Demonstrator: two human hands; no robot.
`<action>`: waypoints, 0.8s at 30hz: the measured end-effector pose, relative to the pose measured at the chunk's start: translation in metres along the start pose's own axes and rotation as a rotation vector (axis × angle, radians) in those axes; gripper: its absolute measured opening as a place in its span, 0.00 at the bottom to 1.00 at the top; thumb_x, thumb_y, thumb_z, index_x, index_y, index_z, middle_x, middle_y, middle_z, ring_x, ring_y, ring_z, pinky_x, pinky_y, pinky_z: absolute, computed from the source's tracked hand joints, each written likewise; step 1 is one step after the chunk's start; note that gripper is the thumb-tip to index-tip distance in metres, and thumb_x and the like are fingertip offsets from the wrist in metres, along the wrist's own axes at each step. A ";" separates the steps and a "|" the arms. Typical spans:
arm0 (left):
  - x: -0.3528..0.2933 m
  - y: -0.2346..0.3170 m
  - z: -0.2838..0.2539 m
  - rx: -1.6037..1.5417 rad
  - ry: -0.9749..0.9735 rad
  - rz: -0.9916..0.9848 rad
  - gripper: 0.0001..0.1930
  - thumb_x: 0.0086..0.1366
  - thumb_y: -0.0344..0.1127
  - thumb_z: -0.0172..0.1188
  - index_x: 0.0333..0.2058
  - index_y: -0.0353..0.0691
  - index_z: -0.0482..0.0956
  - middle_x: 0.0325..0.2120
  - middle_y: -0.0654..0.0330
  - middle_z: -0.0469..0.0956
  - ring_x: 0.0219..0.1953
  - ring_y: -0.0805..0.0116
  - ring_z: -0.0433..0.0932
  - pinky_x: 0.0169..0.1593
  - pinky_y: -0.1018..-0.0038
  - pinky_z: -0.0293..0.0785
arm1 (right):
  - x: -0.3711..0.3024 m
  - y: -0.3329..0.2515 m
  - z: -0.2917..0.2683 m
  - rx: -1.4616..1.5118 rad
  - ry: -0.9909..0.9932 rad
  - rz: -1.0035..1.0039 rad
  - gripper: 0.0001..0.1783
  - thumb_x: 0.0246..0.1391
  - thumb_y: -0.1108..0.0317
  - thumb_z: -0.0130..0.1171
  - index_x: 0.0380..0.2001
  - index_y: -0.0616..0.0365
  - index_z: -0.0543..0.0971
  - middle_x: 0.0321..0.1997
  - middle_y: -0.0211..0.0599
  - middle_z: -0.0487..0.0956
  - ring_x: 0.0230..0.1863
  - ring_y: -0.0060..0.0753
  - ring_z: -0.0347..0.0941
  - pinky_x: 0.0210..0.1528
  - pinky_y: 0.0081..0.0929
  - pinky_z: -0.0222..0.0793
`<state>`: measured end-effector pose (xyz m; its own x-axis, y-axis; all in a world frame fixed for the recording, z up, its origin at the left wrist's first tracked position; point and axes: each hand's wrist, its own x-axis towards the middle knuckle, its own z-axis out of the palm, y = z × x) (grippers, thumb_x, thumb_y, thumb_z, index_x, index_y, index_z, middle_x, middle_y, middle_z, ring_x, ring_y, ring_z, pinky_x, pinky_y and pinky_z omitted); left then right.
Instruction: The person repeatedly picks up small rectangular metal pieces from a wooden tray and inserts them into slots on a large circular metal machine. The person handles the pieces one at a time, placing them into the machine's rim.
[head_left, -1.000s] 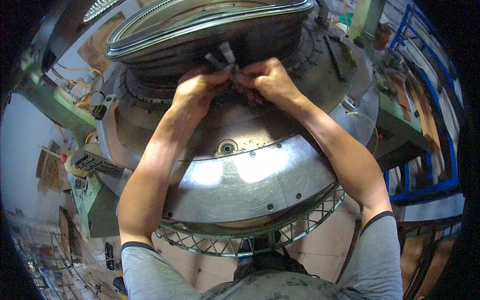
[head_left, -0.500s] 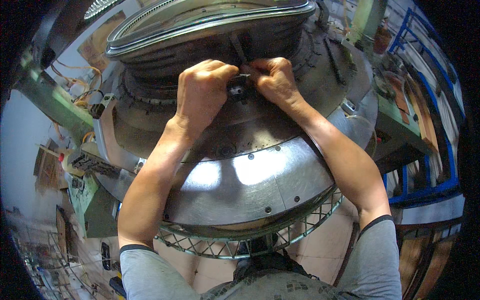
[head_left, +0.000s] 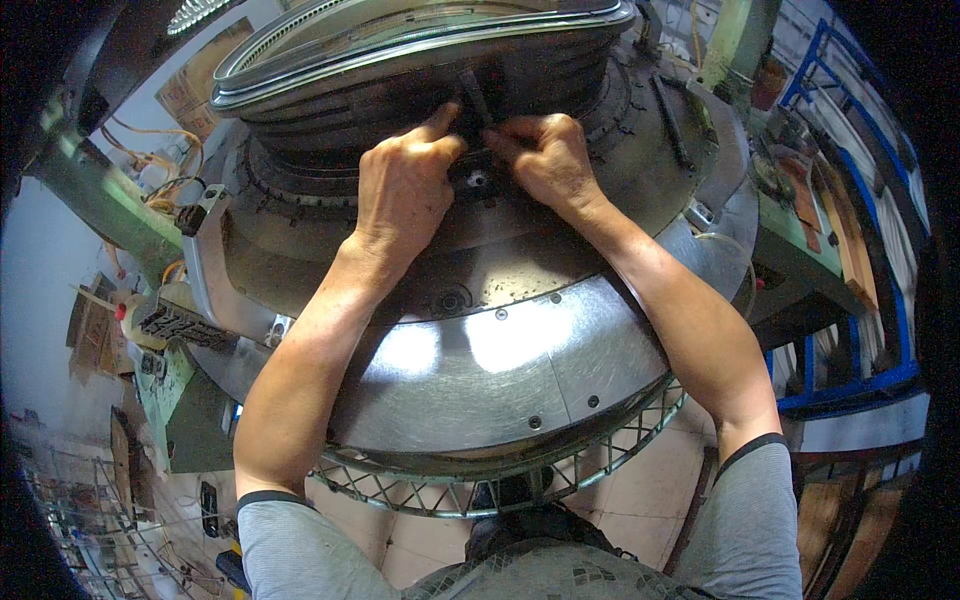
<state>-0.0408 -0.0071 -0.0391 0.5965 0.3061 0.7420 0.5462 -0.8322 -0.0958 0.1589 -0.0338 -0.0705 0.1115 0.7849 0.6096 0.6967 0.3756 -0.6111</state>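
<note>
A large round machine stands before me, with a dark cylinder (head_left: 340, 125) rising at its middle and a bright metal rim around the cylinder's top. A narrow upright strip (head_left: 474, 95) shows on the cylinder's front. My left hand (head_left: 405, 180) is just left of the strip, its index finger stretched toward the dark wall and apart from the thumb; the fingertips are blurred. To the right of the strip, my right hand (head_left: 550, 160) has thumb and index finger pinched together; what they hold, if anything, is hidden. Below and between the hands sits a small metal fitting (head_left: 477, 181).
A polished metal ring plate (head_left: 470, 380) with screws curves in front, above a green lattice ring (head_left: 430, 497). Green machine posts (head_left: 110, 210) flank the sides. Blue metal racking (head_left: 880, 375) stands at right. A dark rod (head_left: 673, 120) lies on the machine at right.
My left hand has parted from the right one; its index finger now reaches up toward the cylinder. A small shiny piece between the fingertips no longer shows. My right hand has barely moved.
</note>
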 end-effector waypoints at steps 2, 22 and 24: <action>0.000 0.000 0.001 -0.013 0.014 0.002 0.11 0.46 0.18 0.59 0.29 0.37 0.83 0.52 0.50 0.80 0.38 0.51 0.85 0.41 0.62 0.83 | 0.000 0.000 0.000 0.032 -0.006 -0.011 0.12 0.56 0.64 0.66 0.37 0.62 0.87 0.31 0.43 0.87 0.30 0.20 0.77 0.35 0.26 0.74; 0.002 0.003 -0.001 -0.070 0.032 0.001 0.06 0.50 0.20 0.55 0.25 0.35 0.80 0.54 0.48 0.77 0.39 0.46 0.84 0.41 0.60 0.83 | -0.001 -0.003 0.001 0.027 0.042 -0.034 0.12 0.56 0.63 0.66 0.36 0.61 0.87 0.28 0.46 0.86 0.27 0.20 0.78 0.32 0.27 0.73; 0.002 0.003 -0.001 -0.069 0.015 -0.002 0.06 0.50 0.20 0.55 0.25 0.35 0.80 0.55 0.48 0.77 0.39 0.46 0.84 0.42 0.60 0.83 | -0.001 -0.003 0.000 0.007 0.054 -0.055 0.13 0.55 0.63 0.66 0.36 0.61 0.87 0.28 0.47 0.85 0.27 0.22 0.78 0.32 0.28 0.73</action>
<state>-0.0387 -0.0097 -0.0373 0.5862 0.3006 0.7523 0.5051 -0.8617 -0.0492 0.1564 -0.0354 -0.0692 0.1115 0.7350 0.6688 0.6979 0.4213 -0.5792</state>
